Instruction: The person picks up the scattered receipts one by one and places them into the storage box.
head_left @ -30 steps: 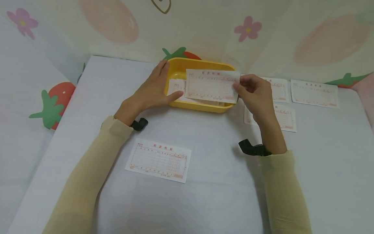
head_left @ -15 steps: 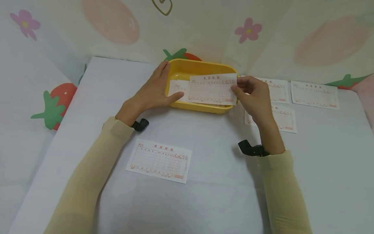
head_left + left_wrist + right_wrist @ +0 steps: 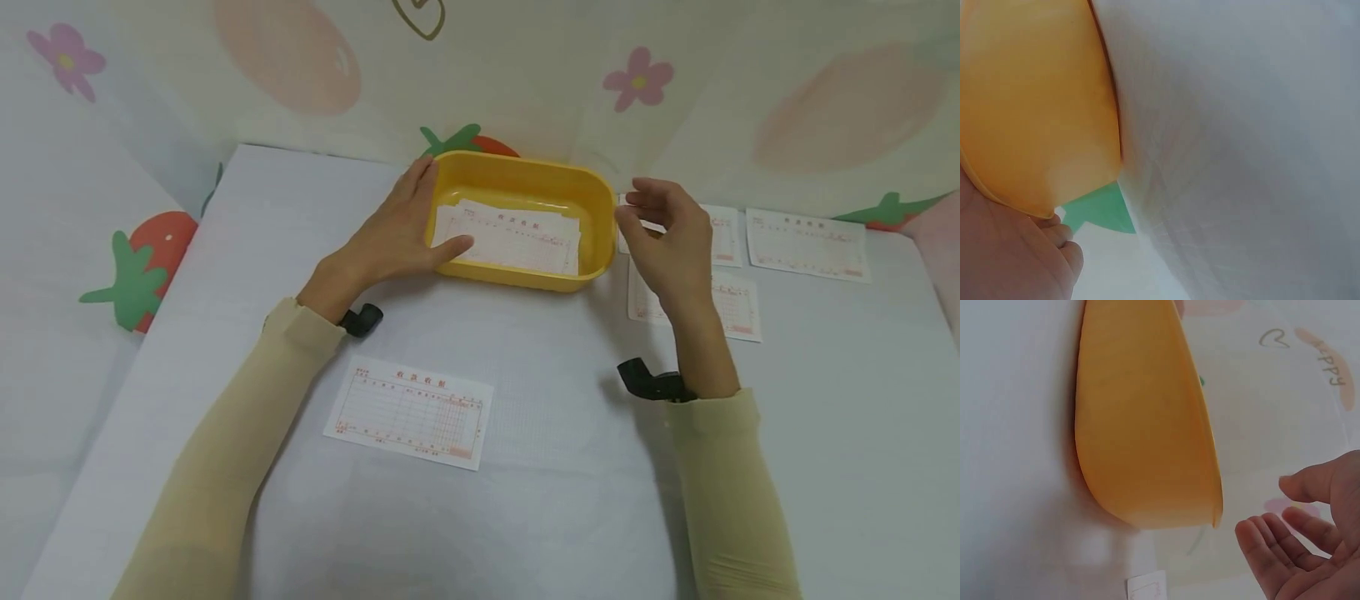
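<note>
A yellow plastic basket [image 3: 517, 283] stands at the back of the table with several white receipt slips [image 3: 517, 242] printed in red lying inside. My left hand [image 3: 390, 225] holds its left end, thumb over the front rim and fingers along the side; the left wrist view shows the fingertips bent at the rim. Just beyond the right end is my right hand [image 3: 671, 237], raised, its fingers loosely bent with nothing between them. In the right wrist view a gap separates that hand [image 3: 1310, 537] from the basket wall [image 3: 1147, 425].
A single receipt [image 3: 408, 414] lies on the white table in front of the basket. To the right are more receipts: one at the far right [image 3: 806, 243], others partly behind the right hand, including a lower one [image 3: 735, 307]. A patterned wall [image 3: 525, 75] rises behind.
My right hand has let go of a receipt, which now lies on the others in the basket, and has drawn back slightly to the right. The left hand has stayed in place.
</note>
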The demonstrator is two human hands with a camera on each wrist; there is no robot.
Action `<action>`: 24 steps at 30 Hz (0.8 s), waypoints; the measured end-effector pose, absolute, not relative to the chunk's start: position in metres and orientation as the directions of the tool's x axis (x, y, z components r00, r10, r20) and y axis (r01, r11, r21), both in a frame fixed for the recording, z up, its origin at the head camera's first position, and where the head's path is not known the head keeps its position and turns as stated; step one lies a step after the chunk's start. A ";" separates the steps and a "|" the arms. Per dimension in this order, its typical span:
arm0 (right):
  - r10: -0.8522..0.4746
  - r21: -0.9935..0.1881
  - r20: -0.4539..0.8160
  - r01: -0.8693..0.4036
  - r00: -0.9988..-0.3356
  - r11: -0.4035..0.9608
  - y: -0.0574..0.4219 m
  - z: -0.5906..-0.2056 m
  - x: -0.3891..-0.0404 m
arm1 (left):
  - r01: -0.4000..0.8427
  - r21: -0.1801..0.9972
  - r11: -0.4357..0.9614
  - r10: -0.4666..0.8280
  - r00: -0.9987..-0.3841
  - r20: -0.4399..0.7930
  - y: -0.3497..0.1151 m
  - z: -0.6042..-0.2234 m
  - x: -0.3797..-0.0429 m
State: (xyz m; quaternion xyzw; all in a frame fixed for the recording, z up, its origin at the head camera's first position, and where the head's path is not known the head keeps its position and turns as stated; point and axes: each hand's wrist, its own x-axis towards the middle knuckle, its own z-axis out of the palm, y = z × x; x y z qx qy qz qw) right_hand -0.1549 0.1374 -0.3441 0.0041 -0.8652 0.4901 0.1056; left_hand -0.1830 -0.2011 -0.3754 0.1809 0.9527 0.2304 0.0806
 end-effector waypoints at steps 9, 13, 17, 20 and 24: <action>0.062 -0.809 0.219 -0.146 -0.974 0.569 0.140 -0.341 -0.151 | 0.322 0.462 0.827 0.394 -0.917 -0.065 -0.198 -0.376 -0.186; 0.044 -0.800 0.223 -0.157 -0.974 0.579 0.139 -0.338 -0.149 | 0.318 0.457 0.831 0.393 -0.917 -0.075 -0.198 -0.375 -0.187; 0.016 -0.785 0.227 -0.173 -0.974 0.595 0.138 -0.337 -0.145 | 0.311 0.453 0.835 0.386 -0.919 -0.080 -0.197 -0.375 -0.189; -0.006 -0.770 0.246 -0.199 -0.969 0.606 0.138 -0.338 -0.140 | 0.312 0.459 0.832 0.389 -0.918 -0.082 -0.198 -0.375 -0.190; -0.037 -0.746 0.273 -0.236 -0.961 0.622 0.136 -0.339 -0.133 | 0.318 0.457 0.830 0.394 -0.916 -0.077 -0.198 -0.374 -0.191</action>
